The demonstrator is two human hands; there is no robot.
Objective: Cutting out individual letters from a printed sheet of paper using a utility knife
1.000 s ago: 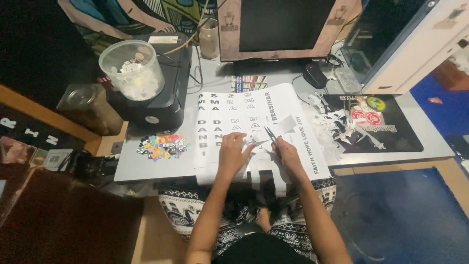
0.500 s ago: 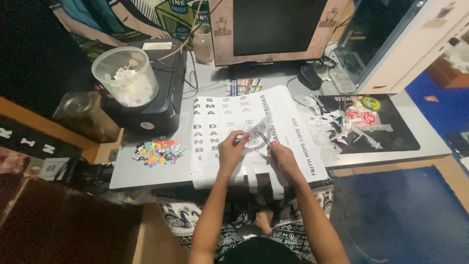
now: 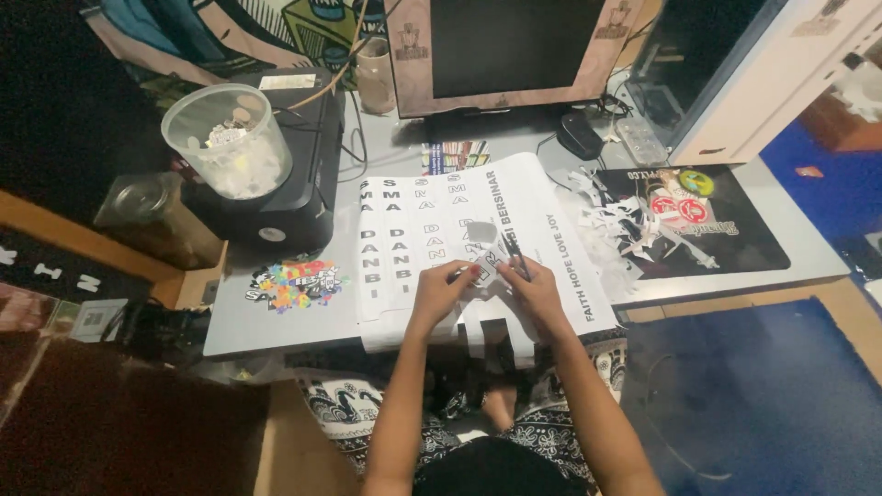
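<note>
Your left hand (image 3: pixel 441 292) pinches the near-left edge of a small paper cut-out (image 3: pixel 487 264), fingers closed narrowly on it, and your right hand (image 3: pixel 533 292) is closed around a dark slim cutting tool (image 3: pixel 515 255); it is too small to tell whether it is scissors or a knife. The tool's long axis runs from your right fist toward about 11 o'clock, its tip just past the upper right edge of the cut-out, so the paper piece lies at roughly 10 o'clock from the right grip and at about 2 o'clock from the left one. Both hands are nearly equally close to the piece, with the left actually touching it and the right meeting it only through the tool. All of this sits over the large white printed sheet (image 3: pixel 404 239), which lies with its long rows of black letters running 12 to 6 o'clock and overhangs the near edge of the grey desk (image 3: pixel 276 331). At 3 o'clock from your hands a heap of white paper scraps (image 3: pixel 611 220) spills onto a black mat (image 3: pixel 735 243). At 9 o'clock lies a colourful sticker (image 3: pixel 296 282), and toward 10 o'clock a clear plastic tub (image 3: pixel 228 142) stands on a black printer (image 3: pixel 294 197). A monitor (image 3: pixel 514 50) stands at 12 o'clock
</note>
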